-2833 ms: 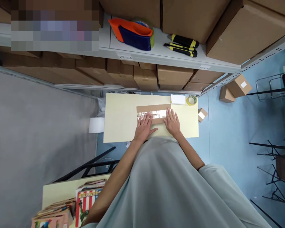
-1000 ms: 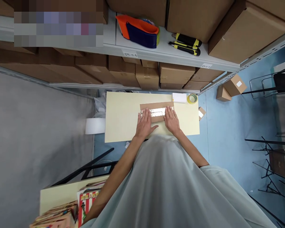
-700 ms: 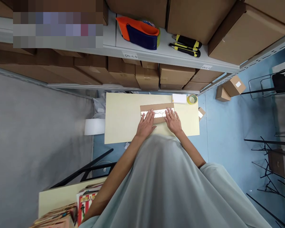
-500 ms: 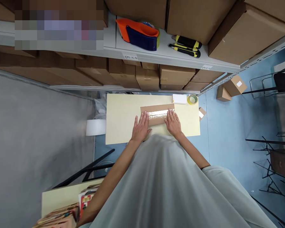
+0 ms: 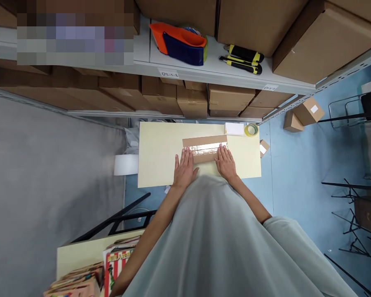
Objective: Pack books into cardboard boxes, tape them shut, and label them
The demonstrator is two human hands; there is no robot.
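A brown cardboard box (image 5: 204, 156) lies on the pale yellow table (image 5: 160, 156), with shiny clear tape running lengthwise along its top. My left hand (image 5: 184, 169) rests flat on the box's left end, fingers stretched out and thumb apart. On the right end lies my right hand (image 5: 225, 161), also flat, its fingertips on the tape. Neither hand is closed around anything. Behind the box, near the table's far edge, are a white pad or small box (image 5: 234, 129) and a roll of tape (image 5: 251, 130).
A shelf (image 5: 136, 68) above the table's far side carries cardboard boxes, an orange and blue tape dispenser (image 5: 182, 45) and yellow-black utility knives (image 5: 243, 60). Magazines (image 5: 117, 264) stand on a second table at lower left. Several small boxes (image 5: 307, 111) sit on the floor at right.
My left hand has slid slightly toward me on the box, and my right hand has shifted a little the same way. The box stays in place; the view has moved slightly.
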